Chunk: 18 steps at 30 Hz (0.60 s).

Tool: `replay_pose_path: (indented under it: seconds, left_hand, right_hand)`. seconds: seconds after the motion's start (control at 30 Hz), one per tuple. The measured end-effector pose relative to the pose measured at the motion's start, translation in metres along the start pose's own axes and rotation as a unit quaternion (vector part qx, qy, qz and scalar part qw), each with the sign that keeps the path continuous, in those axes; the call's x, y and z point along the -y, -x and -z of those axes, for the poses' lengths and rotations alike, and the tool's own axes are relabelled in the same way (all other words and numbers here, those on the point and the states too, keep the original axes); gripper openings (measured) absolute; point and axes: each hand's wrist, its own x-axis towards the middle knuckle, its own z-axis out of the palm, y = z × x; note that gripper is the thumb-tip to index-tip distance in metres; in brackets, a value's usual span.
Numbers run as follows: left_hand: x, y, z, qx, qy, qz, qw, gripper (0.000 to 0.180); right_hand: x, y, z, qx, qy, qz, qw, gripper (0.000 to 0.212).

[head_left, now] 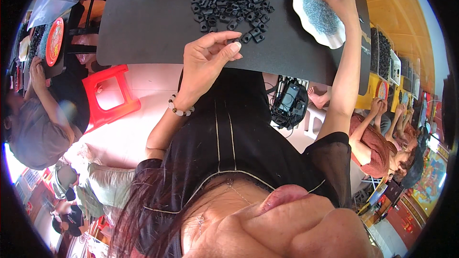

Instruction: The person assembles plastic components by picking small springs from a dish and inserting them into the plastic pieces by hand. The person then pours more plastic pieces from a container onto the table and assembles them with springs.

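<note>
Between the thumb and fingers of my left hand [206,64] is a small black plastic part [234,41], mostly covered by the fingertips. That hand hovers over the near edge of the black table [143,28]. Just beyond it lies a loose heap of similar hollow black parts [232,0], each with a hole. My right hand [342,5] reaches into a white scalloped dish [336,42] on the right of the table. Its fingers are pinched together at the small silvery metal pieces [319,18], perhaps springs, filling the dish. What the fingertips grip there is hidden.
A red plastic stool [125,91] stands on the floor at left. Below the table's front edge hangs a black device with tangled cables [289,102]. One person [40,131] sits at another table on the left; several others [370,138] work on the right beside trays of black parts [382,52].
</note>
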Motion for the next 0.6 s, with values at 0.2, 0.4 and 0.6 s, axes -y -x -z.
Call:
replay_pose_path:
  seconds: [0.2,0.4,0.6]
  left_hand:
    - [-0.001,0.003,0.002,-0.002,0.005,-0.002,1.0,0.023]
    - [-0.003,0.006,0.005,0.003,0.008,-0.012,1.0,0.023]
    - [-0.01,0.008,0.006,0.01,0.019,-0.003,1.0,0.024]
  right_hand:
    - [0.006,0.008,0.014,-0.04,-0.129,0.03,0.99,0.03]
    - [0.014,0.02,0.024,0.0,-0.334,0.046,0.941,0.02]
    - [0.04,0.045,0.029,0.004,-0.465,0.046,0.884,0.017]
